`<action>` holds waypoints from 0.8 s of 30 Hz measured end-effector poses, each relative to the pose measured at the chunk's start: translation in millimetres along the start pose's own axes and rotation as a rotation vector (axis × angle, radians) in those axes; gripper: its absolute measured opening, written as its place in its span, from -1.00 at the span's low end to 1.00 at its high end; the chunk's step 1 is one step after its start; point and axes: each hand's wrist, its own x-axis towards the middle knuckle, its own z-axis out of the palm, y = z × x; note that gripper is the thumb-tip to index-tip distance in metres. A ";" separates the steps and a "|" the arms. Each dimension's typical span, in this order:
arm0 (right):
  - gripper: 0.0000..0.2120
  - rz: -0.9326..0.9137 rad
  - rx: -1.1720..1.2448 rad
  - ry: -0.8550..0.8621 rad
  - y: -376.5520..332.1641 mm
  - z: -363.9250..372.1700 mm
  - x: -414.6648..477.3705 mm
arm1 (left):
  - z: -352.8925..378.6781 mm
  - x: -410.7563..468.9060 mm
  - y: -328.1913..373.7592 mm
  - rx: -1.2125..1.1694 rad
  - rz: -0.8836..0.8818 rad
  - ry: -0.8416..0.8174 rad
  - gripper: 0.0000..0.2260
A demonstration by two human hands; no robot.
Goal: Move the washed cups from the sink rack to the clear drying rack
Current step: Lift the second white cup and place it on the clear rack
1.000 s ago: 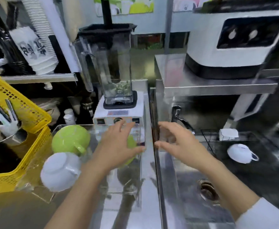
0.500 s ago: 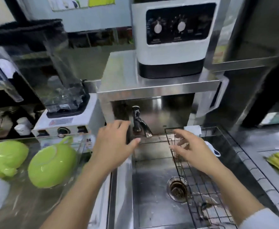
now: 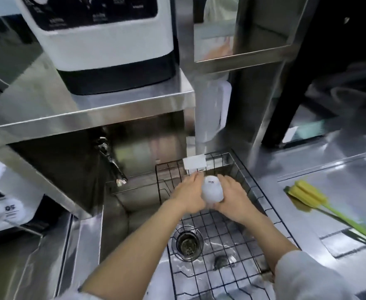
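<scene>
A white cup (image 3: 212, 190) lies upside down, its base toward the camera, over the black wire sink rack (image 3: 218, 232). My left hand (image 3: 190, 194) presses against its left side and my right hand (image 3: 234, 198) against its right side, so both hands hold it between them. The cup's handle is hidden. The clear drying rack is out of view; only a sliver of clear plastic shows at the far left edge.
A steel sink (image 3: 138, 213) with a drain (image 3: 187, 242) lies under the wire rack, and a tap (image 3: 112, 167) sticks out at its back left. A white sponge (image 3: 194, 162) hangs on the rack's far rim. A yellow-green brush (image 3: 320, 205) lies on the right counter. A white machine (image 3: 104, 40) stands on the steel shelf above.
The view has swung right, from the drying rack with green and white cups to the sink. Both hands reached into the wire rack and closed on the white cup.
</scene>
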 end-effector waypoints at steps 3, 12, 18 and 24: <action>-0.06 0.043 -0.027 -0.044 5.3 4.8 2.2 | 16.6 15.3 0.7 -0.211 -0.070 -0.033 -0.23; 0.06 0.078 -0.174 -0.214 19.4 24.3 8.7 | 37.4 17.9 1.3 -0.095 -0.144 -0.176 -0.19; -0.13 -0.011 -0.156 -0.171 12.4 30.8 -0.9 | 33.1 0.8 -5.4 -0.041 -0.045 -0.166 -0.24; -0.23 -0.075 -0.121 -0.060 -26.7 -7.6 -12.1 | -23.3 -35.5 -2.2 -0.116 0.048 -0.038 -0.33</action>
